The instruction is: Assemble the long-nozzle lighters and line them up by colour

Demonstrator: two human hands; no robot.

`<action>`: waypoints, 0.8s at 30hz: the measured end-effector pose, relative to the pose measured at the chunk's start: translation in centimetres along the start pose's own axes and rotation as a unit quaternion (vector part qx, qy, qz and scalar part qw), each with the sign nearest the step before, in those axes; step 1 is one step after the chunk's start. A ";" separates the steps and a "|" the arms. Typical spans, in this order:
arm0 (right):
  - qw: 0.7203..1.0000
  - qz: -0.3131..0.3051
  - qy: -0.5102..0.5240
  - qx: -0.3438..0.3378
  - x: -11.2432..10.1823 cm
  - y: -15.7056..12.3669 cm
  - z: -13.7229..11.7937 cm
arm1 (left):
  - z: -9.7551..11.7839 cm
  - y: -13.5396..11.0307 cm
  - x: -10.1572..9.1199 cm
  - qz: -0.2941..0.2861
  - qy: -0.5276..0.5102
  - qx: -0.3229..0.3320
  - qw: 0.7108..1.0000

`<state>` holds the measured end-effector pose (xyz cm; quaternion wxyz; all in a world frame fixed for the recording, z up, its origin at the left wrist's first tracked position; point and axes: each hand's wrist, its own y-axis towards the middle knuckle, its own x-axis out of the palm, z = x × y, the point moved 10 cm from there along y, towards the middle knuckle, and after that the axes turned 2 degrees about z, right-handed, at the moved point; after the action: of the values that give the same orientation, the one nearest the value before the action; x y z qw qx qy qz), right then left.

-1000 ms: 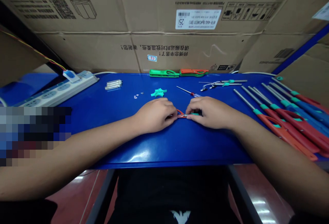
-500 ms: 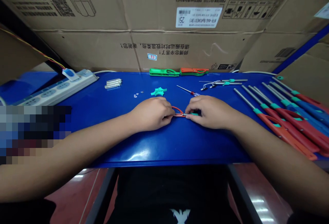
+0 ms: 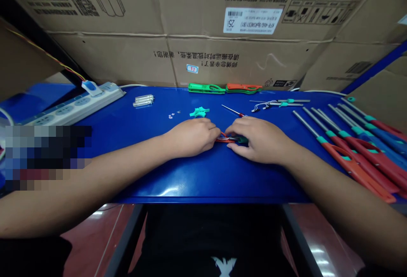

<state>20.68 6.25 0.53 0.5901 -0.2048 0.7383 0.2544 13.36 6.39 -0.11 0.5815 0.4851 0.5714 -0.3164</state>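
Note:
My left hand (image 3: pixel 193 137) and my right hand (image 3: pixel 256 138) rest on the blue table (image 3: pixel 203 175), fingertips meeting over a small red and green lighter part (image 3: pixel 229 139). Both hands are closed in a pinch on it; the fingers hide most of it. Just behind the hands lie a teal star-shaped plastic piece (image 3: pixel 199 112) and a thin red-handled screwdriver (image 3: pixel 233 110).
A row of long red and blue lighters (image 3: pixel 356 145) lies at the right. Green and orange lighter shells (image 3: pixel 222 87) sit at the back edge, with wired metal tubes (image 3: pixel 280 103) nearby. Clear small tubes (image 3: pixel 143 100) and a power strip (image 3: pixel 73 105) sit at the left. Cardboard boxes (image 3: pixel 203 31) wall the back.
My hands have closed in slightly on the small part, and the red loop that showed between them is now mostly covered. The view has shifted a little.

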 end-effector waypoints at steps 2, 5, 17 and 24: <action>1.000 -0.001 -0.003 -0.001 0.4 0.3 -0.3 | -0.2 0.0 0.0 0.001 -0.007 -0.007 1.000; 0.999 -0.001 0.038 0.027 1.2 1.0 0.1 | -0.3 0.0 0.1 0.002 -0.013 -0.016 1.000; 0.962 0.022 0.237 0.132 2.8 1.4 2.5 | -0.5 -0.2 0.1 -0.001 -0.004 -0.029 1.000; 0.959 0.020 0.248 0.136 3.2 1.4 2.4 | -1.3 -0.4 1.0 -0.003 -0.078 -0.061 0.995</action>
<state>20.95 8.83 -2.81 0.4054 -0.1645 0.8931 0.1046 12.66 7.61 -1.03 0.6515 0.4211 0.5440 -0.3199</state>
